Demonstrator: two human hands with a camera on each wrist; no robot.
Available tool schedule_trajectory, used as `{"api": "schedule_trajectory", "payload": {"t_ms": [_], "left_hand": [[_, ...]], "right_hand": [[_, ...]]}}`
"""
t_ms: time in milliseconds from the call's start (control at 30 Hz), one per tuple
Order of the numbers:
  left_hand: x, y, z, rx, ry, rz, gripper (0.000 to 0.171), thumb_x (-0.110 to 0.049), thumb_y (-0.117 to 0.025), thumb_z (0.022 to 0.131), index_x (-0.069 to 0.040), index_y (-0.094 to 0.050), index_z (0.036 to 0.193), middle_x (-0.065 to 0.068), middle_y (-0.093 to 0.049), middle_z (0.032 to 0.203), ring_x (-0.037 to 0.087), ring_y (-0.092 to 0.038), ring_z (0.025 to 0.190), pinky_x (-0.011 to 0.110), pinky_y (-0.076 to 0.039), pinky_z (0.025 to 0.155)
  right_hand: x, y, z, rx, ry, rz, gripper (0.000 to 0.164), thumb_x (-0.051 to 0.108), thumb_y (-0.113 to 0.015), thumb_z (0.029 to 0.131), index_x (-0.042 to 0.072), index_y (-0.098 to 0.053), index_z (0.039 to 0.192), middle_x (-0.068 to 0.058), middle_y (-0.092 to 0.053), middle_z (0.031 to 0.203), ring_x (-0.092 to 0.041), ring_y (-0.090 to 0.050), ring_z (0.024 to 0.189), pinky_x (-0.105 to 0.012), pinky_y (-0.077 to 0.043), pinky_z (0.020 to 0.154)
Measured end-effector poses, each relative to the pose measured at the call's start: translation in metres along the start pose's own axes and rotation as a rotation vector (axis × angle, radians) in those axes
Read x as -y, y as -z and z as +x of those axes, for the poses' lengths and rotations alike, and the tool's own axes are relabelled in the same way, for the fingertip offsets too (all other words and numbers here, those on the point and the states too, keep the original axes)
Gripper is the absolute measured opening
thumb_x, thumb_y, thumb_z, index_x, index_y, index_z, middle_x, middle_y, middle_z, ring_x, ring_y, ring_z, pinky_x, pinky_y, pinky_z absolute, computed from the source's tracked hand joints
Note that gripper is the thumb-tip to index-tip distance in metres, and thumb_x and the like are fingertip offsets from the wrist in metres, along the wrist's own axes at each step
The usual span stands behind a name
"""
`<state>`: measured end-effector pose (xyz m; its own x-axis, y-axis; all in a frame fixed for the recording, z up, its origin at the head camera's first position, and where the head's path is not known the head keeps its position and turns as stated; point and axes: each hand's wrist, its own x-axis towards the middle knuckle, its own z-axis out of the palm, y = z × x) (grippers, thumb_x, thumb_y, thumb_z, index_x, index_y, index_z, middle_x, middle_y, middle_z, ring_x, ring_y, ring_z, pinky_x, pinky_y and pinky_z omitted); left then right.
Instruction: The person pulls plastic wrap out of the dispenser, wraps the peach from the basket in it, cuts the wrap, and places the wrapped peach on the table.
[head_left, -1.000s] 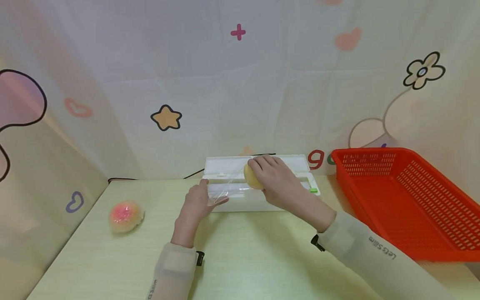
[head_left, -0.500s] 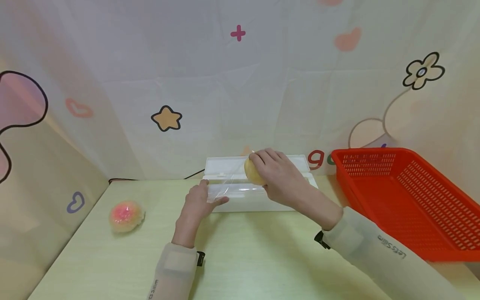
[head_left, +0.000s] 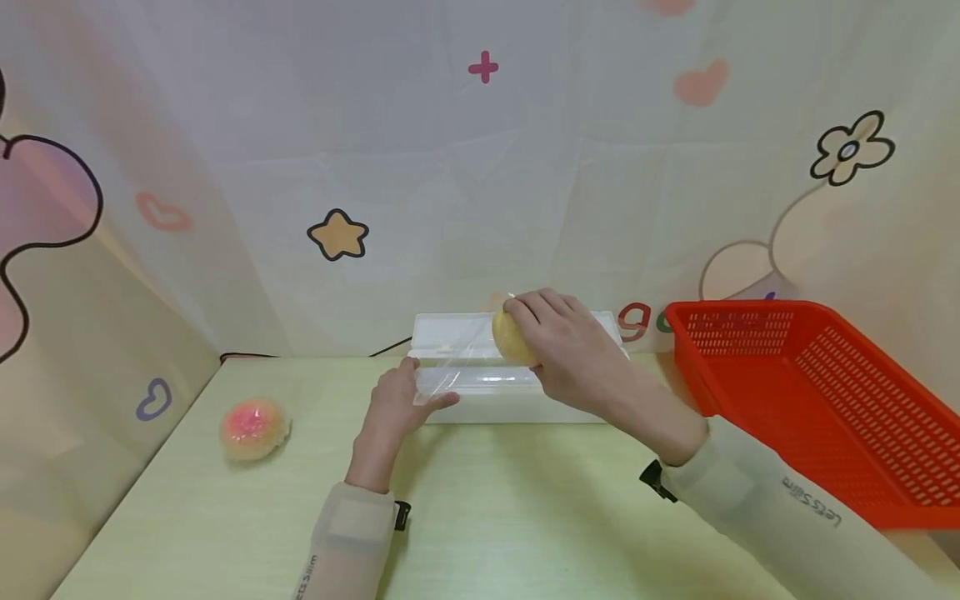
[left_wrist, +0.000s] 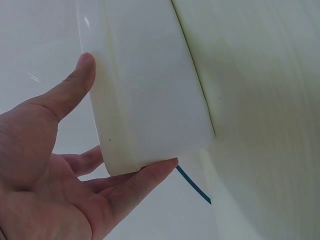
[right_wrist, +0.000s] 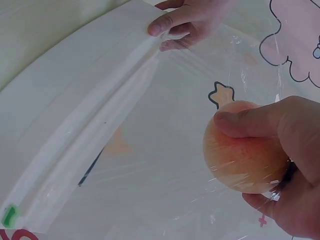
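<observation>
My left hand [head_left: 393, 398] grips the left end of a white cling film dispenser [head_left: 487, 408], whose lid [head_left: 450, 329] stands raised at the back. In the left wrist view, the thumb lies along one edge of the dispenser and the fingers touch its end. My right hand [head_left: 573, 348] holds a round yellow-and-pink peach [right_wrist: 245, 160] above the dispenser, the thumb across its side. Clear cling film [head_left: 457, 354] stretches from the dispenser up to this peach and covers its surface. A second peach [head_left: 253, 429], pink on top and shiny with film, rests on the table at the left.
A red plastic basket [head_left: 783, 417] with perforated walls stands on the right, close to my right forearm. Behind the pale table [head_left: 480, 508] hangs a printed curtain [head_left: 405, 167]. A green slider [right_wrist: 10, 216] sits at one end of the dispenser.
My right hand has moved slightly up and to the right with the peach, drawing the film out further. The left hand has stayed on the dispenser's end.
</observation>
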<state>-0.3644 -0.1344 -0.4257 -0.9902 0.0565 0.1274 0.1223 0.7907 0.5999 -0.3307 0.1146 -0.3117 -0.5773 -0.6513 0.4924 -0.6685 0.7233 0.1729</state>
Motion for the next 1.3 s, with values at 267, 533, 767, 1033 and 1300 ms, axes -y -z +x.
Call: {"api": "schedule_trajectory", "payload": {"t_ms": [267, 533, 767, 1033, 1300], "left_hand": [[-0.001, -0.002, 0.0, -0.01, 0.035, -0.019, 0.092, -0.04, -0.089, 0.081, 0.011, -0.044, 0.144, 0.031, -0.06, 0.126, 0.043, -0.06, 0.112, 0.054, -0.051, 0.093], [0.001, -0.002, -0.001, -0.017, 0.001, -0.001, 0.092, -0.039, -0.089, 0.081, 0.013, -0.044, 0.143, 0.033, -0.061, 0.124, 0.046, -0.06, 0.112, 0.056, -0.051, 0.092], [0.005, -0.005, 0.002, -0.034, -0.027, 0.014, 0.091, -0.04, -0.089, 0.08, 0.014, -0.046, 0.14, 0.034, -0.061, 0.124, 0.049, -0.06, 0.113, 0.058, -0.052, 0.09], [0.001, 0.002, 0.001, 0.004, -0.005, -0.03, 0.089, -0.041, -0.085, 0.082, 0.013, -0.046, 0.14, 0.035, -0.06, 0.122, 0.049, -0.06, 0.11, 0.058, -0.051, 0.089], [0.009, 0.009, 0.004, 0.086, -0.001, -0.11, 0.081, -0.024, -0.084, 0.087, 0.013, -0.042, 0.145, 0.033, -0.057, 0.134, 0.045, -0.055, 0.122, 0.059, -0.044, 0.103]], "right_hand": [[0.002, 0.012, 0.0, -0.019, -0.006, 0.032, 0.068, 0.001, -0.09, 0.07, -0.003, -0.056, 0.129, -0.017, -0.062, 0.126, -0.037, -0.055, 0.118, -0.051, -0.048, 0.1], [0.007, 0.026, -0.006, -0.032, -0.009, 0.04, 0.069, 0.001, -0.089, 0.07, -0.002, -0.056, 0.13, -0.016, -0.061, 0.126, -0.035, -0.055, 0.117, -0.049, -0.049, 0.099], [0.015, 0.039, -0.012, -0.024, -0.01, 0.038, 0.069, 0.005, -0.089, 0.07, -0.002, -0.057, 0.13, -0.015, -0.062, 0.125, -0.034, -0.055, 0.116, -0.048, -0.049, 0.096], [0.033, 0.048, -0.029, 0.092, -0.173, 0.167, 0.085, 0.009, -0.094, 0.069, 0.001, -0.047, 0.14, -0.013, -0.063, 0.124, -0.032, -0.056, 0.115, -0.047, -0.051, 0.095], [0.05, 0.036, -0.053, 0.189, -0.25, 0.268, 0.086, 0.01, -0.096, 0.067, 0.002, -0.047, 0.137, -0.009, -0.063, 0.115, -0.027, -0.057, 0.105, -0.044, -0.052, 0.088]]}}
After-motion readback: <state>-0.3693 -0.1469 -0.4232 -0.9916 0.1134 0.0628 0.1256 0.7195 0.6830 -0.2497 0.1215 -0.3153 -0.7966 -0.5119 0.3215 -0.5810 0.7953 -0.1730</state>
